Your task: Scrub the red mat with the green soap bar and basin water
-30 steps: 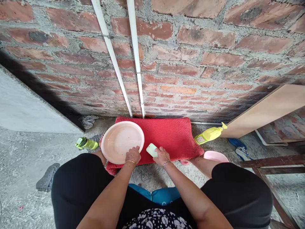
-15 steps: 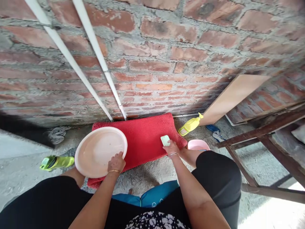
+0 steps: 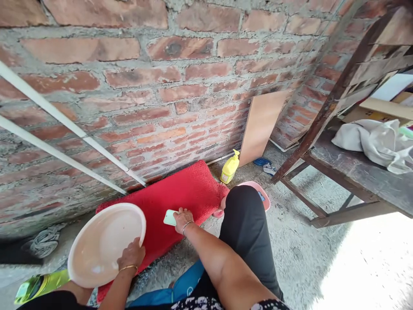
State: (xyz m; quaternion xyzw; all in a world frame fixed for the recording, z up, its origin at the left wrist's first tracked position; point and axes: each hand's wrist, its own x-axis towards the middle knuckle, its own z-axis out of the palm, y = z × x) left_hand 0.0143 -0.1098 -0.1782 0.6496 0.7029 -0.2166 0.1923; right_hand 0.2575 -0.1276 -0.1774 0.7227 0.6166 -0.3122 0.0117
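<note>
Gripping the right side of a wide, round, pale pink plastic basin (image 3: 88,249), the left hand (image 3: 131,254) appears in the head view with its fingers folded closely over the rim; the basin sits just to its left, at the left end of a low surface draped in rough-textured red cloth (image 3: 180,185). Inside the basin, a small dark speck shows just beyond the knuckles and a pale glint lies left of the wrist; whether water covers the bottom, I cannot tell. The right hand (image 3: 183,219) is mostly closed, thumb and fingers pinching one end of a flat, pale green, round-cornered slab (image 3: 169,217) that points left over the red cloth, apart from the basin. Beyond and right of this hand, a bright yellow plastic pump bottle (image 3: 230,168) stands upright near the cloth's corner, its fill level unclear. Farther right of the hand, partly hidden by a black-clad knee (image 3: 247,211), is a smaller pink plastic tub (image 3: 267,202) containing a blue item (image 3: 261,196) too small to identify. Left of the left hand, a lime-green bottle (image 3: 54,280) shows beside the basin, its contents hard to make out.
</note>
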